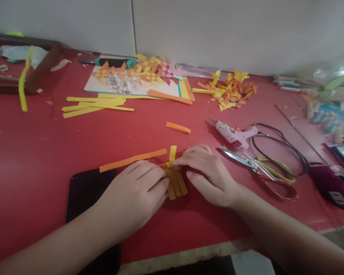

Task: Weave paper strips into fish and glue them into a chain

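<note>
Several yellow paper strips (178,185) hang side by side between my hands, crossed near the top by an orange strip. One yellow strip end (173,153) points up and away. My left hand (140,183) is closed on the left side of this piece, its fingertips partly hidden. At the crossing, the fingers of my right hand (208,173) press on the strips, with the thumb a little apart. A loose orange strip (133,159) lies just beyond my left hand, its left end over a black phone-like slab (86,191).
On the red table (31,160) are a pink glue gun (235,135), scissors (252,164), yellow strips (94,106) and a short orange strip (178,127). Farther back lie a pile of folded paper pieces (232,89), checkered woven pieces (151,68) and a brown tray (43,74).
</note>
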A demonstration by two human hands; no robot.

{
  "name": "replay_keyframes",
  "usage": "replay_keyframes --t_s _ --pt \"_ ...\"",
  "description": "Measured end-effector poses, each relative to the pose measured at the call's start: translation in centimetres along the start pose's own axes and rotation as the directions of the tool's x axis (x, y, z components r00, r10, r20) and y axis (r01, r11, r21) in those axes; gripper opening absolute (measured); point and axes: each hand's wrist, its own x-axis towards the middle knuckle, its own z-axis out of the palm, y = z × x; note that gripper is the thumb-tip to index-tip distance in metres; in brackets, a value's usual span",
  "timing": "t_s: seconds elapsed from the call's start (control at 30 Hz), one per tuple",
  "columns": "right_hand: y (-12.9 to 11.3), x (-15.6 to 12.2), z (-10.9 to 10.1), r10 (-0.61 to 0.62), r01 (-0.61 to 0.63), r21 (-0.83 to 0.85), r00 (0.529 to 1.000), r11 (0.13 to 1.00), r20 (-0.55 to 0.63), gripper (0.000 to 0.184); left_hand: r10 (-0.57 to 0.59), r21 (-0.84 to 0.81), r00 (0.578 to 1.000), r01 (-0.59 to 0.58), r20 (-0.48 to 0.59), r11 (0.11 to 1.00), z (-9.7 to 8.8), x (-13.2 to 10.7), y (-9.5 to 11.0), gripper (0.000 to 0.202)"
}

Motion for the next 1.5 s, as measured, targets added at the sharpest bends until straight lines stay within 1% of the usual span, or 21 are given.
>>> replay_keyframes --t_s 0.2,0.47,0.73,0.9,1.13,1.27,1.3,1.33,1.43,1.47,1.5 --pt "0.0 0.0 0.2 0.023 -0.023 -0.024 1.0 0.999 -0.008 0.034 0.003 0.012 1.0 -0.003 -0.011 1.0 0.1 -0.1 0.0 0.024" --pt "0.3 -0.2 1.0 -0.031 0.03 -0.113 1.0 0.993 -0.006 0.036 -0.003 0.013 1.0 0.003 0.021 1.0 0.1 -0.2 0.1 0.023" --pt "0.5 -0.2 1.6 -0.11 0.094 -0.222 0.992 0.971 -0.06 0.021 0.002 -0.002 1.0 -0.002 0.012 1.0 0.1 -0.1 0.0 0.023" --pt "0.9 -0.1 2.1 -0.14 0.111 -0.256 0.985 0.96 -0.098 0.02 0.005 0.004 1.0 -0.005 0.01 1.0 0.0 -0.1 0.1 0.024" --pt "1.0 0.1 2.2 -0.16 0.127 -0.271 0.981 0.954 -0.106 0.02 -0.009 0.018 1.0 0.01 -0.01 1.0 0.0 -0.1 0.1 0.026" --pt "0.8 0.0 2.1 -0.147 0.116 -0.255 0.983 0.96 -0.108 0.019 -0.012 0.019 1.0 0.012 -0.009 1.0 0.1 -0.2 0.1 0.023" --pt "0.7 0.0 2.1 -0.126 0.096 -0.245 0.986 0.965 -0.112 0.021 -0.01 0.019 1.0 0.01 -0.005 1.0 0.1 -0.2 0.1 0.023" --pt "0.7 -0.1 2.1 -0.096 0.066 -0.228 0.988 0.971 -0.123 0.028 -0.009 0.02 1.0 0.009 -0.003 1.0 0.2 -0.2 0.1 0.023" --pt "0.5 -0.5 2.0 -0.001 -0.021 -0.125 0.985 0.992 -0.172 0.059 0.0 0.023 1.0 0.0 0.0 1.0 0.2 -0.3 0.0 0.022" --pt "0.4 -0.7 1.9 0.011 -0.027 -0.082 0.984 0.996 -0.179 0.066 0.002 0.025 1.0 -0.002 0.001 1.0 0.2 -0.3 0.0 0.021" --pt "0.4 -0.7 1.7 0.007 -0.015 -0.046 0.984 0.999 -0.179 0.069 0.006 0.026 1.0 -0.006 0.004 1.0 0.2 -0.3 0.0 0.02"
